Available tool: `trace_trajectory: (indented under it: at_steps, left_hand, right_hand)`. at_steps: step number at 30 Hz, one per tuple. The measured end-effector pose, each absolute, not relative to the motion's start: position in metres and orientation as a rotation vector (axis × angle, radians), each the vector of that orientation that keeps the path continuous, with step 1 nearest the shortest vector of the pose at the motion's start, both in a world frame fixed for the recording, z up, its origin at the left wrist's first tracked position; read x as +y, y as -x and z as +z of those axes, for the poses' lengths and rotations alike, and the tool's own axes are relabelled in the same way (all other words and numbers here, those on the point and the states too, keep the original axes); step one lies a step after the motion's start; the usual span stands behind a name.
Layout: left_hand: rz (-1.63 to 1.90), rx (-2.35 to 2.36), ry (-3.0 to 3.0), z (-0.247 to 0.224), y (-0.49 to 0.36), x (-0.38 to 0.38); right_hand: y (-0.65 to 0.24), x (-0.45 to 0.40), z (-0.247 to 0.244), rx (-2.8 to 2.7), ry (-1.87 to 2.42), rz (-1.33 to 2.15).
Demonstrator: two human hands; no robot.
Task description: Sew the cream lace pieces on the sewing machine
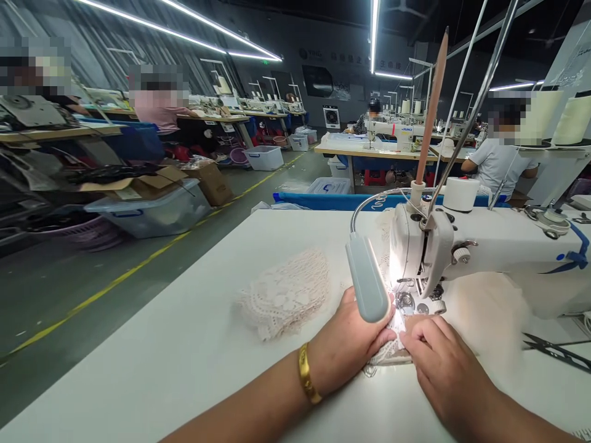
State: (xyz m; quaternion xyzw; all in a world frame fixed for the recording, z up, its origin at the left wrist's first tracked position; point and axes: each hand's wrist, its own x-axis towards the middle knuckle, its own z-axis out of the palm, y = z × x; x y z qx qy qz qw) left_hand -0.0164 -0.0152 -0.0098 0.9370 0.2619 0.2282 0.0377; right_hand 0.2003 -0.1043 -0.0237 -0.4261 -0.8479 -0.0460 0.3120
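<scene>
In the head view a white sewing machine (422, 246) stands at the right of the table. Beside its presser foot, my left hand (344, 344), with a gold bracelet on the wrist, presses a strip of white lace (391, 346) between thumb and fingers; the lamp hides part of those fingers. Just right of it, my right hand (446, 369) is closed in a pinch on the lace's near edge, close to a piece of beige fabric (415, 322). The grey lamp head (367, 280) hangs over my left hand and lights the needle area.
A stack of cream lace (290, 295) lies to the left on the white tabletop (194, 369). Sheer beige fabric (489, 314) spreads beneath the machine arm. Black scissors (558, 354) rest at the far right. Beyond the table are plastic bins (152, 212) and people at other machines.
</scene>
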Motion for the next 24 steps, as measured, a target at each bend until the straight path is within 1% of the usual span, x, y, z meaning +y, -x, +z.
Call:
trace_trajectory:
  at_steps: [5, 13, 19, 24]
  left_hand:
    - [0.719, 0.767, -2.868, -0.009, 0.017, -0.015]
    - [0.667, 0.865, -2.887, 0.002, 0.012, -0.021]
    - [0.792, 0.625, -2.905, 0.008, 0.01, -0.029]
    - [0.823, 0.616, -2.891, 0.006, 0.011, -0.027]
  right_hand:
    - [-0.2, -0.104, -0.024, -2.245, 1.115, -0.128]
    - [-0.199, -0.103, -0.023, -2.25, 1.17, -0.045]
    - [-0.199, -0.099, -0.018, -2.286, 1.213, -0.051]
    - [-0.199, -0.098, -0.015, -2.315, 1.237, -0.065]
